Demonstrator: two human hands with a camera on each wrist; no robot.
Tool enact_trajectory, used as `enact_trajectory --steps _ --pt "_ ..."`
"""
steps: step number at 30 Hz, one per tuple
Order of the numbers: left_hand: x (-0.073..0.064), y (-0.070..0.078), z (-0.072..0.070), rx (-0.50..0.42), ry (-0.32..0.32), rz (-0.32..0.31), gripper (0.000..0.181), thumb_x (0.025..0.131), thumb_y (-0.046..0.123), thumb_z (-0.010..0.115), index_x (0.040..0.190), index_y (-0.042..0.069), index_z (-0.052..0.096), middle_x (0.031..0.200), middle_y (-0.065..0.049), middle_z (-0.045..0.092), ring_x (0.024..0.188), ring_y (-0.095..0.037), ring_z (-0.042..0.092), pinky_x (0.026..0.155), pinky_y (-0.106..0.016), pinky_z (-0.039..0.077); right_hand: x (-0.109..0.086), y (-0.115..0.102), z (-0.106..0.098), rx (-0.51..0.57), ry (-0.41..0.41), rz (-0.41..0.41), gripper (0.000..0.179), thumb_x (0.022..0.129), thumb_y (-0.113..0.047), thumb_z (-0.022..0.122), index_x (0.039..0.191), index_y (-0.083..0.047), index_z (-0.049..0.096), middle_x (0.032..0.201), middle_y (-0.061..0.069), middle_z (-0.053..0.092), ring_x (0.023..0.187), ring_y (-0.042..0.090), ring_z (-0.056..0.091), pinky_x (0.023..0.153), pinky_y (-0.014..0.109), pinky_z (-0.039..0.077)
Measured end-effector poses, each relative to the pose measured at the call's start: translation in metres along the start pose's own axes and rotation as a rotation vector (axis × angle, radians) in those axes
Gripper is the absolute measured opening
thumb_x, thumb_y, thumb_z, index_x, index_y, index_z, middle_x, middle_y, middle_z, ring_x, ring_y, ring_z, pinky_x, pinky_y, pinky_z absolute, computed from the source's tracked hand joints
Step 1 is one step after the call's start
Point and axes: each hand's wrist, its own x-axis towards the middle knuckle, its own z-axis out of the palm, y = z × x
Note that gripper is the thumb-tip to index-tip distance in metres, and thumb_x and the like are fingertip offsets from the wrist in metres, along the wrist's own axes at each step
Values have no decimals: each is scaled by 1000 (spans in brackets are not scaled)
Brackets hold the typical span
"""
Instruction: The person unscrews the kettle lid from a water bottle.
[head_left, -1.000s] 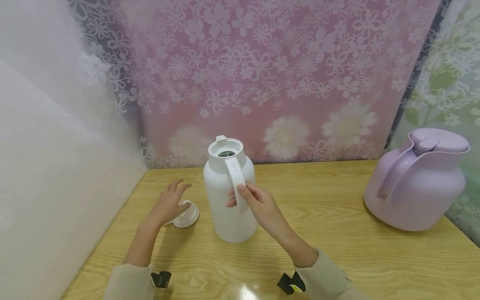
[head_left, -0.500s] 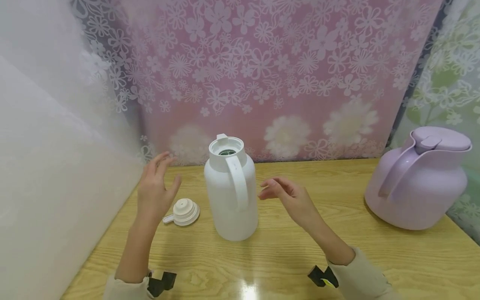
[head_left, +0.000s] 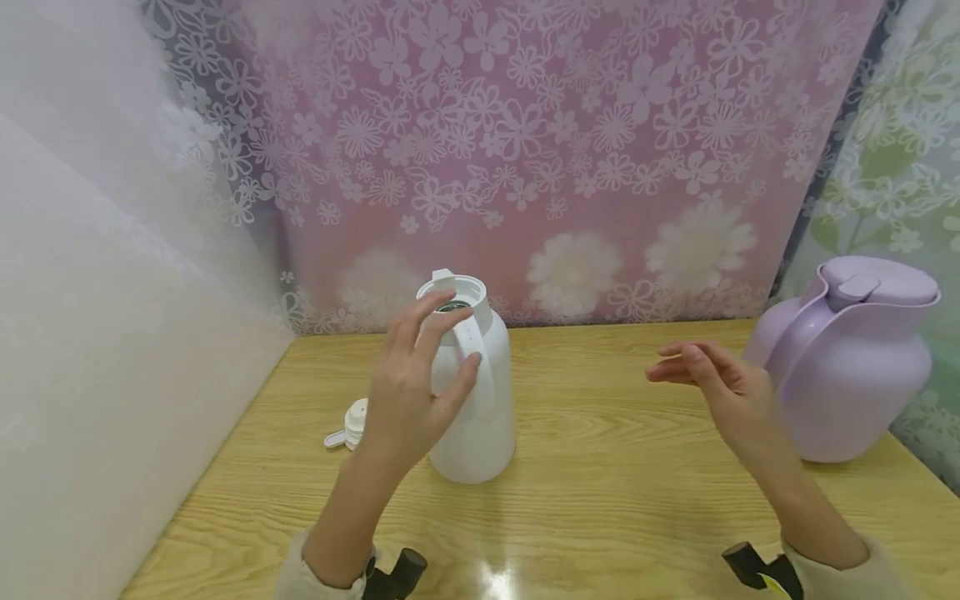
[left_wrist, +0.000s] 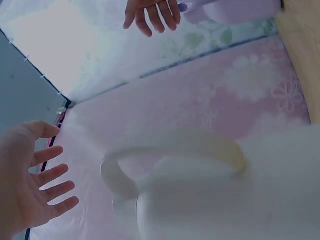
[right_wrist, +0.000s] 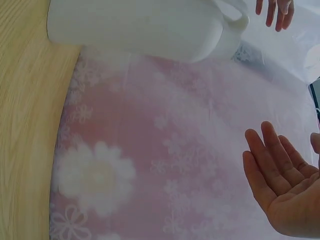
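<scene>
A white thermos jug (head_left: 480,433) stands upright and uncapped in the middle of the table, its handle toward me. My left hand (head_left: 408,383) is raised in front of it with fingers spread, overlapping the jug's neck and handle in the head view. In the left wrist view that hand (left_wrist: 30,180) shows apart from the jug's handle (left_wrist: 175,145), holding nothing. To the left lies the jug's white stopper lid (head_left: 351,427), partly hidden behind my left hand. My right hand (head_left: 723,400) hovers with loosely bent fingers before a lilac thermos jug (head_left: 855,375), also holding nothing.
The wooden table (head_left: 600,500) meets a pink flowered curtain (head_left: 525,167) at the back. A pale wall panel (head_left: 135,292) borders it on the left, and a green flowered panel (head_left: 885,183) on the right.
My right hand has let go of the white jug's handle and moved right to the lilac jug. My left hand has lifted from above the lid and moved right, in front of the white jug.
</scene>
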Motion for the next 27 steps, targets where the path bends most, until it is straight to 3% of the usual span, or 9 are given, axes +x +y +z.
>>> enact_trajectory --steps 5,7,12,15,19,21,24,27 --pt "7 22 29 -91 -54 35 36 89 24 55 119 4 53 129 -13 45 120 -26 41 96 -38 35 -12 7 -35 -3 117 -25 25 99 -6 38 109 4 58 89 -3 69 82 6 64 73 11 43" --pt "9 31 41 -113 -84 48 37 90 25 55 121 4 52 130 -13 43 121 -25 40 98 -36 34 -16 11 -49 18 154 -14 26 99 -6 37 110 7 57 90 -4 69 83 5 64 80 12 41" --pt "15 49 75 -128 -176 37 39 91 27 54 124 6 50 131 -11 43 122 -21 39 100 -31 31 -27 23 -83 -102 316 60 28 99 -11 39 115 5 56 88 -14 66 84 -2 61 82 10 37" --pt "19 56 100 -154 -254 -35 40 92 28 54 126 8 49 133 -8 42 124 -18 37 98 -30 33 -32 31 -100 -172 449 120 28 99 -12 42 118 0 57 88 -21 63 83 -8 58 93 12 31" --pt "22 57 138 -238 -374 -159 41 96 33 49 131 12 46 138 -3 36 127 -13 33 94 -30 38 -37 49 -117 -206 643 170 24 97 -12 45 116 -10 60 90 -26 59 82 -12 54 96 14 29" --pt "21 55 158 -305 -414 -213 42 97 35 45 133 13 44 140 -1 34 128 -12 30 95 -30 37 -41 59 -125 -268 714 263 25 97 -17 47 119 -19 58 96 -28 55 90 -13 50 94 13 29" --pt "20 51 190 -446 -444 -294 43 98 36 41 136 15 41 141 0 32 130 -12 26 98 -33 34 -48 80 -138 -326 750 351 30 95 -19 52 125 -22 54 113 -19 53 105 -7 45 96 16 28" --pt "18 48 223 -585 -445 -379 43 99 36 39 138 17 40 142 4 32 129 -10 27 98 -33 34 -55 99 -151 -340 669 444 47 94 -22 52 138 -20 39 138 -4 37 119 5 38 99 22 29"
